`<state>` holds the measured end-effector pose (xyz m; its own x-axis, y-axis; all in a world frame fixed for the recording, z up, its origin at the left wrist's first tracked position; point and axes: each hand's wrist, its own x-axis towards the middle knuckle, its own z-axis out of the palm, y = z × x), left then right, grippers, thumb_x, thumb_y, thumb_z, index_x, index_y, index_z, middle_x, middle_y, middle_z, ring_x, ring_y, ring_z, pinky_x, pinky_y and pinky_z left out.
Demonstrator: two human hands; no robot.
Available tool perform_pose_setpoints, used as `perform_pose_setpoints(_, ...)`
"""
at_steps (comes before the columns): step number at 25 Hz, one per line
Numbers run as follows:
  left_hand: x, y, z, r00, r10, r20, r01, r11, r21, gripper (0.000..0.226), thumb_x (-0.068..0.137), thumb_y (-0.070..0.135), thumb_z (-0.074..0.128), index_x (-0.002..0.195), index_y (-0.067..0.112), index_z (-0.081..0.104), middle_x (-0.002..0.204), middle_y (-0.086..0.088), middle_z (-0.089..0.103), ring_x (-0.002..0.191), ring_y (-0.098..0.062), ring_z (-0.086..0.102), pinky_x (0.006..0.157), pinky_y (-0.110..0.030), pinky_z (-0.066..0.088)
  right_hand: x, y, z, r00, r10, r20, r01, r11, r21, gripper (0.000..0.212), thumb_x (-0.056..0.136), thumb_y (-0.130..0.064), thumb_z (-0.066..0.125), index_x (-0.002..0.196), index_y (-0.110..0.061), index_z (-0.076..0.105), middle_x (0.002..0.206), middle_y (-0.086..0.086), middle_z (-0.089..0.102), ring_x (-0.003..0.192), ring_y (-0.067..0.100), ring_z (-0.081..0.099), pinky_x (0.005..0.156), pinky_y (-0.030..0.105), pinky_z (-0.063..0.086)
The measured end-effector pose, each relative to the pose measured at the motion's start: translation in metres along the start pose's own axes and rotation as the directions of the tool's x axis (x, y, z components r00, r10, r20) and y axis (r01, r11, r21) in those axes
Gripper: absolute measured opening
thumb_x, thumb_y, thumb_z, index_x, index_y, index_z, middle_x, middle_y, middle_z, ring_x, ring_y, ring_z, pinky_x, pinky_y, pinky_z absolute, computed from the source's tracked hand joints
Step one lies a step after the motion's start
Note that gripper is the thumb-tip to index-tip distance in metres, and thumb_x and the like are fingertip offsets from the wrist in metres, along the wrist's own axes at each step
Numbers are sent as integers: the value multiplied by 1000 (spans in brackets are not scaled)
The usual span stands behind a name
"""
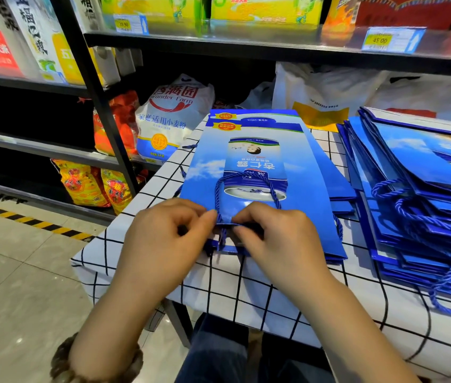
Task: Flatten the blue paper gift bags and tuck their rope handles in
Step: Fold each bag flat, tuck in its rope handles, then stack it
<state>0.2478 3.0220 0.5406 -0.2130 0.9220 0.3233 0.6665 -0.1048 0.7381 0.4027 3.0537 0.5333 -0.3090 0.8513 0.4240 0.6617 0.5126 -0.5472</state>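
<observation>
Top gift bag (257, 167): blue, printed with a can; lies flat on a small pile of like bags at the middle of the tabletop, mouth toward the person.
Rope handle (220, 189): blue twisted loop lying on the bag's printed face, its ends running to the near rim between the two hands.
Left hand (163, 239): fingers curled, thumb and forefinger pinching the top gift bag's near rim beside the rope's end.
Right hand (279, 239): fingers curled, thumb above and forefinger below the same rim, pinching it.
Tabletop (246, 297): covered by a white cloth with a black grid.
Side stack (425, 205): many blue bags piled to the right, rope loops hanging out.
Flour sack (169, 120): on the shelf behind, left.
</observation>
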Motion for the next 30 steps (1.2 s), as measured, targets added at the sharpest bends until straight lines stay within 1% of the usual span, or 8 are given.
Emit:
perform_pose_setpoints(3,8,5,-4,999,-27,-35,30,994,101,44,82,44,55,46,19,53,70,8,62,73,-7,58,62,-26,43,-6,2,3,995,-45,-91,48,998,32,7,72,-26,62,76,-22,66,72,-4,72,67,23,67,57,42,54)
perform_pose_setpoints(7,22,17,0,998,-41,53,17,918,397,39,79,52,56,58,19,58,61,5,54,66,-13,52,51,-27,32,-8,2,2,985,-117,-128,115,993,-20,4,68,-24,63,72,-23,65,71,-6,72,66,19,69,50,41,55)
perform_pose_setpoints(10,27,22,9,986,-37,160,-35,906,421,32,84,44,56,69,17,65,79,3,58,81,-20,55,62,-30,39,-8,3,1,978,-166,-127,156,984,-80,4,69,-27,61,70,-24,64,70,-8,71,65,16,68,46,37,54)
perform_pose_setpoints(18,33,22,16,999,-11,35,-4,913,408,30,91,37,48,73,15,58,83,-2,59,82,-27,55,64,-34,39,-12,4,-9,981,-180,69,186,978,-91,20,77,-37,53,73,-22,64,76,-7,72,73,16,68,53,37,55)
perform_pose_setpoints(21,36,15,9,997,-78,-8,74,907,414,33,88,44,49,72,17,59,72,2,58,75,-23,53,55,-30,34,-4,5,-27,996,-25,82,31,997,-77,40,83,-50,40,79,-20,66,84,-4,70,84,21,64,69,38,52)
perform_pose_setpoints(25,48,-6,0,985,-174,-25,163,852,498,29,86,50,50,84,22,56,84,2,57,84,-23,53,59,-28,34,16,36,-57,945,283,-166,-327,835,-443,24,92,-30,48,103,-12,59,107,10,59,96,31,55,67,34,42)
perform_pose_setpoints(27,50,-12,3,972,-229,47,181,866,466,36,87,52,49,77,18,55,76,1,58,82,-25,56,57,-29,34,19,39,-52,927,362,-99,-345,719,-603,28,94,-29,45,107,-6,53,110,13,54,98,33,54,63,31,35)
perform_pose_setpoints(30,48,-17,4,974,-217,67,176,907,384,41,88,48,49,61,18,45,60,1,49,67,-24,49,48,-29,26,21,38,-44,911,409,-56,-350,692,-631,31,96,-33,41,106,-6,50,110,12,54,95,32,57,61,30,33)
